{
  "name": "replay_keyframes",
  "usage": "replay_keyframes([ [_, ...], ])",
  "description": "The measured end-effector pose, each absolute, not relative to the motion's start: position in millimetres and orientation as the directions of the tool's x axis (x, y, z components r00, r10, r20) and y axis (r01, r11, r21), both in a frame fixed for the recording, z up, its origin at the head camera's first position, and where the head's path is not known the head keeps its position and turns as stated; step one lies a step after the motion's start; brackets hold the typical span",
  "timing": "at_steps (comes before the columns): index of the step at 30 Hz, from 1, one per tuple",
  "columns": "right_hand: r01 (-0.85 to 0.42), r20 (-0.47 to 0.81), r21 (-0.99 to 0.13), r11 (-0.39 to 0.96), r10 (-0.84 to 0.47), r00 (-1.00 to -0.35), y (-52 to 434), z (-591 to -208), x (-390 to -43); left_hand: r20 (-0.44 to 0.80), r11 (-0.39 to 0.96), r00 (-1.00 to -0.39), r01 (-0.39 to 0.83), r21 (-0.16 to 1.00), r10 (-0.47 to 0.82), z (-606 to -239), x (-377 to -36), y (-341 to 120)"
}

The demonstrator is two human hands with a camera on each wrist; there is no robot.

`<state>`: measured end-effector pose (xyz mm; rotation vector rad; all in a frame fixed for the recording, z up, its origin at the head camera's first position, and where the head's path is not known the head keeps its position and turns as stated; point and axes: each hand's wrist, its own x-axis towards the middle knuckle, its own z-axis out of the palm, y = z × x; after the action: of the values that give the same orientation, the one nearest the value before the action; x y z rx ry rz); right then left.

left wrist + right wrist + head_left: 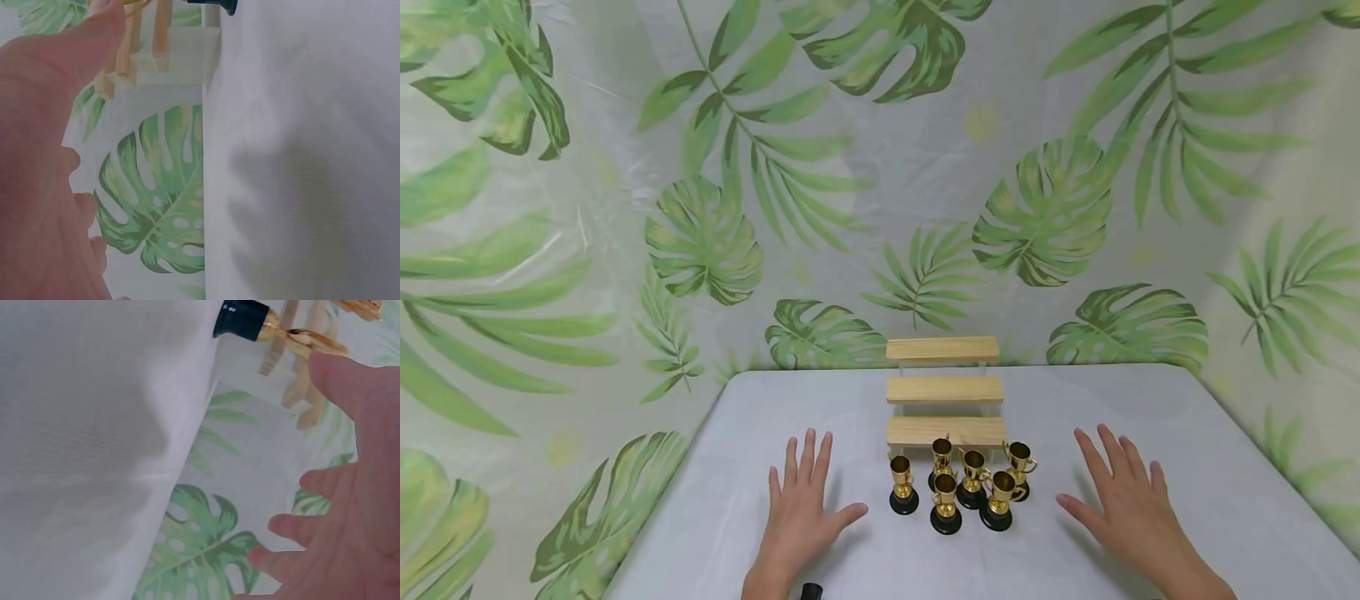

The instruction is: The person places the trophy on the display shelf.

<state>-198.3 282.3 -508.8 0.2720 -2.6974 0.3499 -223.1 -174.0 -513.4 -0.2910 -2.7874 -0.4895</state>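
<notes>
Several small gold trophy cups (958, 487) on black bases stand in a cluster on the white tablecloth (1187, 433), just in front of a three-step wooden riser (944, 389). My left hand (801, 500) lies flat on the cloth to the left of the cups, fingers spread. My right hand (1123, 500) lies flat to their right, also spread. Neither hand touches a cup. The left wrist view shows my left hand (44, 156) with the riser (144, 50) beyond it. In the right wrist view my right hand (350, 506) is near one trophy (275, 328).
A leaf-print backdrop (880, 183) hangs behind and to both sides of the table. The table's left edge (700, 433) and right edge run close to the hanging cloth. A small black object (810, 592) shows at the bottom edge by my left wrist.
</notes>
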Motion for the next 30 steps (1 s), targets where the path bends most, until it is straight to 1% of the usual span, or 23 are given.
replay_keyframes([
  [5, -0.280, 0.438, -0.204, 0.938, -0.169, -0.883, 278, -500, -197, 0.348, 0.905, -0.928, 0.257, 0.338, 0.134, -504, -220, -173],
  [15, -0.367, 0.482, -0.221, 0.904, -0.226, -0.846, 267, -487, -193, 0.353, 0.825, -0.924, 0.309, 0.473, 0.143, -490, -219, -171],
  [24, -0.372, 0.455, -0.241, 0.897, -0.234, -0.859, 254, -472, -197, 0.352, 0.730, -0.925, 0.338, 0.594, 0.141, -483, -233, -170],
  [30, -0.357, 0.427, -0.262, 0.897, -0.224, -0.876, 248, -465, -201, 0.295, 0.633, -0.945, 0.317, 0.706, 0.145, -479, -248, -164],
])
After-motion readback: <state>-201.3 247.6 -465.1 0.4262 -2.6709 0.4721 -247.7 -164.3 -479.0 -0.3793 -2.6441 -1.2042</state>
